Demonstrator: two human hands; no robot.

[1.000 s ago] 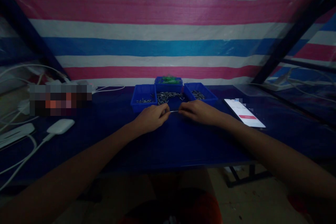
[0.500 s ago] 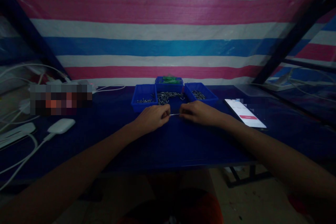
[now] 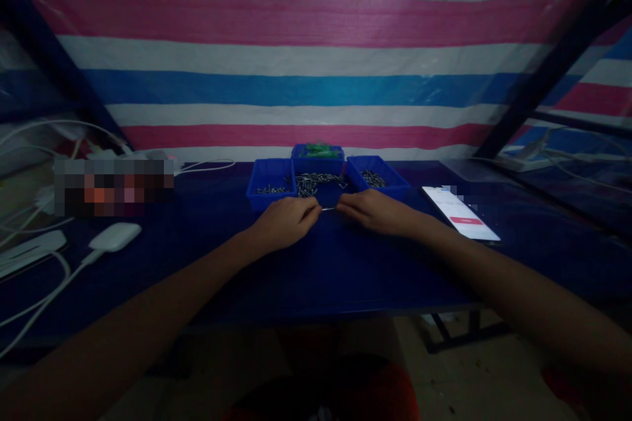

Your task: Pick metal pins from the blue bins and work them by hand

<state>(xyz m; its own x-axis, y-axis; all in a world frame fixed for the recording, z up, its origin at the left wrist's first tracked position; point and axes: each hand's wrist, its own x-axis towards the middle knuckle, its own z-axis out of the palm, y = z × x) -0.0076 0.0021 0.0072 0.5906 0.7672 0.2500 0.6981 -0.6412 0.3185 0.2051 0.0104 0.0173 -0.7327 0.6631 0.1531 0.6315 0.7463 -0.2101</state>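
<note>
Between my hands spans a thin, shiny metal rod (image 3: 328,209), held just above the blue table. My left hand (image 3: 290,220) is closed, thumb and fingers pinching its left end. Pinched fingers of my right hand (image 3: 370,209) grip the other end. The rod's ends are hidden inside the fingers, so its exact kind does not show. Just beyond the hands lies a loose pile of small metal pin-like pieces (image 3: 316,179). Similar pieces sit in the left blue bin (image 3: 251,187) and the right blue bin (image 3: 397,181).
A third blue bin (image 3: 318,163) with green material stands behind the pile. To the right lies a lit phone (image 3: 459,214). White cables and a white charger (image 3: 116,237) occupy the left side. A striped sheet (image 3: 316,20) hangs behind the blue table (image 3: 336,276).
Both hands have shifted very slightly, and the visible stretch of rod between them is a little shorter and higher. Bins and pile stay where they were.
</note>
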